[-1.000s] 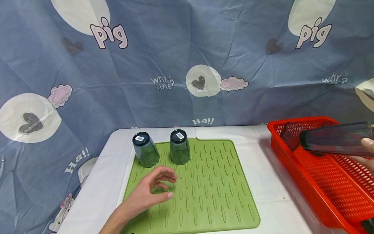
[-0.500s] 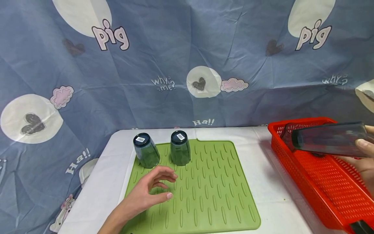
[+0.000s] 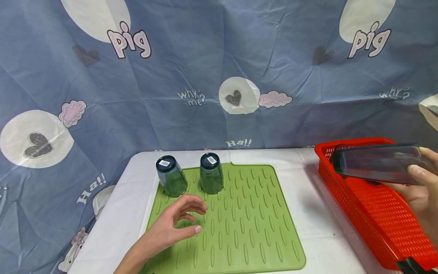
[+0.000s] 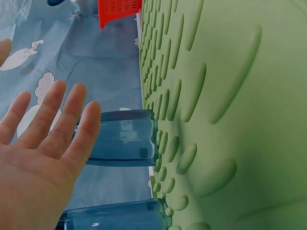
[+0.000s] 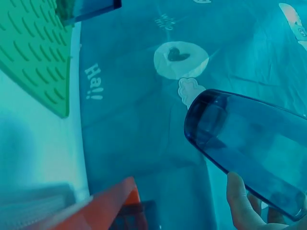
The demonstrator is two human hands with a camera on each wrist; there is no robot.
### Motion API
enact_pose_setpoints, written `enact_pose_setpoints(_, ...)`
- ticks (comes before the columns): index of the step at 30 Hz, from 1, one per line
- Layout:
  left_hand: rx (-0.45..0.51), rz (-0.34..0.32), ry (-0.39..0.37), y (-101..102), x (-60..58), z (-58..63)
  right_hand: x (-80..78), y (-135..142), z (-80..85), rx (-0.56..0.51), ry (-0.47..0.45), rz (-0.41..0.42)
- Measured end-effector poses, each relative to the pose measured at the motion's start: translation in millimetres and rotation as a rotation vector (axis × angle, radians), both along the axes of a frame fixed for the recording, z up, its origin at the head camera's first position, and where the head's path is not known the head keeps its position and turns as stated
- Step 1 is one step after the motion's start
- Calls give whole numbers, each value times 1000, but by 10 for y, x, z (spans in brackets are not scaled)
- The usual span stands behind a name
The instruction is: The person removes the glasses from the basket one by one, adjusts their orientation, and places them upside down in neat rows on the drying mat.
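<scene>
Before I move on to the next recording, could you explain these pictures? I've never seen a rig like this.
There is no machine here, just a person's two bare hands. The wide picture comes from a camera worn on the head, looking forward and down. The other two come from cameras on the wrists; the left one makes the scene look sideways, and the right one is tinted blue.

On the white table lies a green mat. The left glass and the right glass stand upside down on it. The left hand is over the mat, holding nothing. The right hand grips a third glass, tipped on its side; from the head it appears over the red basket.
</scene>
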State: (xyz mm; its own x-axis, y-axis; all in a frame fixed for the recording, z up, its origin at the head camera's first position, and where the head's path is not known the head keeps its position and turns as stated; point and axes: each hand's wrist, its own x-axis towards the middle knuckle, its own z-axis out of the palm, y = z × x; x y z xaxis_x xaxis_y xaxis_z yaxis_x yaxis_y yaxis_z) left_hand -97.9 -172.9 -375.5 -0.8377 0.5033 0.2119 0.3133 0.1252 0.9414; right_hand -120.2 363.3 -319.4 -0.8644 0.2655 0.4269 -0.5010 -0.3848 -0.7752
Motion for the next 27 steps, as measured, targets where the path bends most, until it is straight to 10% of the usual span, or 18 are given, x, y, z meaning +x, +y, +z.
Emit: enact_pose_setpoints(27, -2, -2, 6, -13, 1, -6, 80, -300, 25, -35, 116, 144)
